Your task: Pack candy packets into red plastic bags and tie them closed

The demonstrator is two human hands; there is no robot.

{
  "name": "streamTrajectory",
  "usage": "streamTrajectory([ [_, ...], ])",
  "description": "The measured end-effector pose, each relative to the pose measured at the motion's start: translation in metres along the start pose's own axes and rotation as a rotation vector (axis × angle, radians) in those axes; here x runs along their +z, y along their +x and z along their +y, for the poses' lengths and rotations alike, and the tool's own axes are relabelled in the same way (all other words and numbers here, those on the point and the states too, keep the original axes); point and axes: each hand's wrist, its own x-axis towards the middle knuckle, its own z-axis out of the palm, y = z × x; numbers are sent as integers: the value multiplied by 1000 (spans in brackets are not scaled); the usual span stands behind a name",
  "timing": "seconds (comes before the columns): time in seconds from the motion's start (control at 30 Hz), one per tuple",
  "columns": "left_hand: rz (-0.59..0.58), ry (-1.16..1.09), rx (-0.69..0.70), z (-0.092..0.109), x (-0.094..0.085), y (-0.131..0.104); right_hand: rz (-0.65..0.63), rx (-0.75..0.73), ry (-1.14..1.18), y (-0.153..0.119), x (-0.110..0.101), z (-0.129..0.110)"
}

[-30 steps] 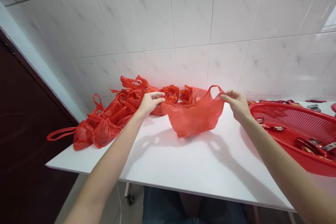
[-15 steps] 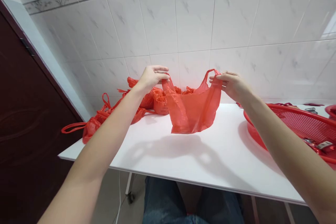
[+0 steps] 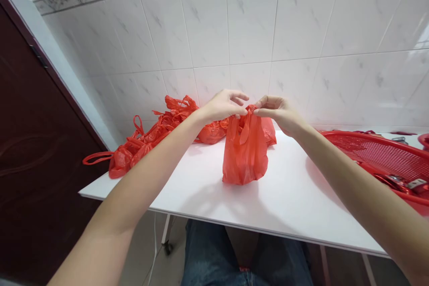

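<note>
A thin red plastic bag (image 3: 245,156) hangs over the white table from both my hands, its handles bunched together at the top. My left hand (image 3: 225,106) comes in from the left, thumb against the gathered handles and fingers stretched above them. From the other side, my right hand (image 3: 275,111) pinches the same bunch between thumb and fingers. What the bag holds, if anything, is hidden by the red plastic. Behind it, some more red plastic (image 3: 269,132) shows at the right; I cannot tell whether it is a separate bag.
Several filled, tied red bags (image 3: 157,132) are heaped at the table's back left. A red mesh basket (image 3: 372,143) with metallic and red items stands at the right. The white table (image 3: 194,192) backs onto a tiled wall; a dark door (image 3: 40,156) is at far left.
My hands have come together from the two sides. The bag, stretched wide between its handles before, now hangs narrow with its handles gathered.
</note>
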Motion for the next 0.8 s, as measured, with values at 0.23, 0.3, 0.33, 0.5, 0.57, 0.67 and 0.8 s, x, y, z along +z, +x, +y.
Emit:
streamTrajectory([
  [0.23, 6, 53, 110, -5, 11, 6, 34, -56, -22, -3, 8, -3],
  [0.3, 67, 50, 138, -6, 9, 8, 70, -27, -39, -8, 7, 0],
  [0.33, 96, 38, 144, -6, 9, 9, 64, 6, -35, -11, 7, 3],
  [0.5, 182, -43, 154, -9, 9, 12, -163, 184, -7, -32, 15, 22],
  [0.57, 193, -65, 165, -10, 9, 12, -177, 227, 6, -37, 20, 33],
  [0.67, 207, -92, 164, -13, 8, 10, -51, 244, 136, -38, 26, 48],
  [0.8, 200, -56, 119, -11, 0, 4, 126, 257, 414, -34, 27, 59],
])
